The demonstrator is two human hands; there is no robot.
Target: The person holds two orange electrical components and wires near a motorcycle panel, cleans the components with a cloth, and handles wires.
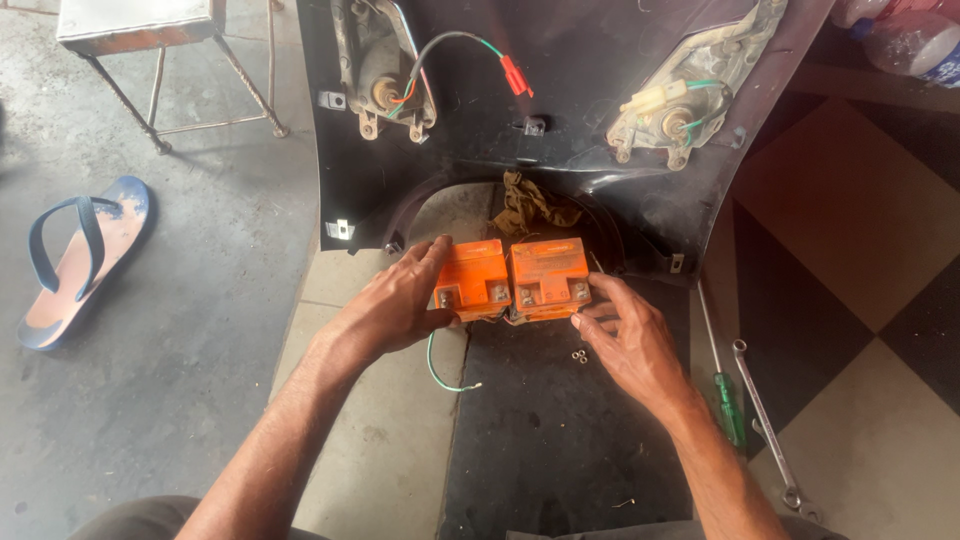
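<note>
Two small orange batteries stand side by side on the floor. My left hand (400, 300) grips the left battery (472, 278), thumb on its near edge and fingers over its far left corner. My right hand (628, 335) rests its fingertips against the lower right corner of the right battery (548, 276). Each battery shows metal terminals on its near edge. Two small nuts (579, 356) lie on the black mat (560, 440) just in front of my right hand. A green and white wire (440, 372) curls on the floor below the left battery.
A black vehicle body panel (570, 90) with two lamp housings and loose wired connectors lies beyond the batteries, a brown rag (530, 205) beside it. A green-handled screwdriver (728, 400) and a spanner (765, 420) lie at right. A blue sandal (80, 255) and a metal stool (150, 40) are at left.
</note>
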